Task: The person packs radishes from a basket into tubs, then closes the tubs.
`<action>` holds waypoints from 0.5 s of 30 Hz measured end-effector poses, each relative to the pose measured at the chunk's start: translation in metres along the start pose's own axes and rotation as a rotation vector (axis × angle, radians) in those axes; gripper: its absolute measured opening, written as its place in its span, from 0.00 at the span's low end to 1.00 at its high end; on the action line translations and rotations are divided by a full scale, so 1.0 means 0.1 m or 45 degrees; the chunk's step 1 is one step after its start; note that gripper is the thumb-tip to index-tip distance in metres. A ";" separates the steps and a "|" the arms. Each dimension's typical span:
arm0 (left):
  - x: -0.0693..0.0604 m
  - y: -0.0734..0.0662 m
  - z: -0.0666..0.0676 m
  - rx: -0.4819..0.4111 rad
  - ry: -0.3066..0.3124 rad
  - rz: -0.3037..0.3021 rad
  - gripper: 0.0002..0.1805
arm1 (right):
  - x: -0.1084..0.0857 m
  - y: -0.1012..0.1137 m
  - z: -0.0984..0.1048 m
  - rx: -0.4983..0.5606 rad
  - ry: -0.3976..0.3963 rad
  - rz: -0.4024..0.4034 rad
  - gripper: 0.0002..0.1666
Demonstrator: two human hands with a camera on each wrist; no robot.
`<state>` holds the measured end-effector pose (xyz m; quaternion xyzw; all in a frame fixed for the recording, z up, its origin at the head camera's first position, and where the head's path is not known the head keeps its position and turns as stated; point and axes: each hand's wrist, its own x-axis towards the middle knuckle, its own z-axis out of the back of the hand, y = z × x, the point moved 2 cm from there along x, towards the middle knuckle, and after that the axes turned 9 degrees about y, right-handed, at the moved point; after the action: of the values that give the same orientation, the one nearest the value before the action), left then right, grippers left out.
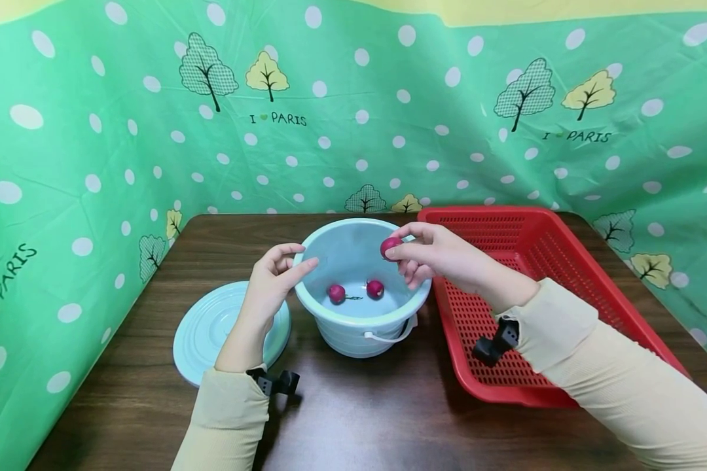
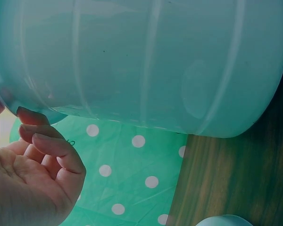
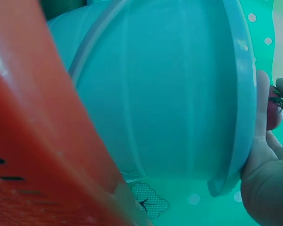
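A light blue bucket [image 1: 359, 337] stands on the table, its white handle [image 1: 389, 339] hanging at the front right. Inside, on the bottom, lie two radishes, a left one [image 1: 336, 294] and a right one [image 1: 375, 289]. My right hand [image 1: 427, 254] pinches another radish [image 1: 391, 248] between thumb and fingers over the bucket's right rim; green stem stubs show on it in the right wrist view. At the left rim, my left hand [image 1: 277, 278] grips the edge, with the thumb on the inner side and curled fingers outside, also seen beside the bucket wall [image 2: 132, 61] in the left wrist view.
A round light blue lid [image 1: 203, 327] lies left of the bucket, partly behind the left forearm. To the right sits a red plastic basket [image 1: 468, 376] with slotted walls, below the right forearm. A green dotted cloth [image 1: 359, 144] hangs behind the dark wooden table [image 1: 353, 412].
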<state>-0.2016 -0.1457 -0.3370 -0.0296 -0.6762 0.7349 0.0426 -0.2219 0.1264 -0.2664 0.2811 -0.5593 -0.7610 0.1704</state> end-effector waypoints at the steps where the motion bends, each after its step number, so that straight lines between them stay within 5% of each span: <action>1: 0.00 0.00 0.00 0.002 0.000 -0.002 0.21 | 0.00 0.00 0.00 -0.003 -0.005 -0.001 0.24; 15: -0.01 -0.01 0.00 0.004 -0.003 0.003 0.21 | 0.01 -0.03 0.01 0.008 0.010 0.024 0.26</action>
<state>-0.2010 -0.1453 -0.3361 -0.0293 -0.6751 0.7360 0.0408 -0.2230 0.1275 -0.2689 0.2794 -0.5637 -0.7564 0.1787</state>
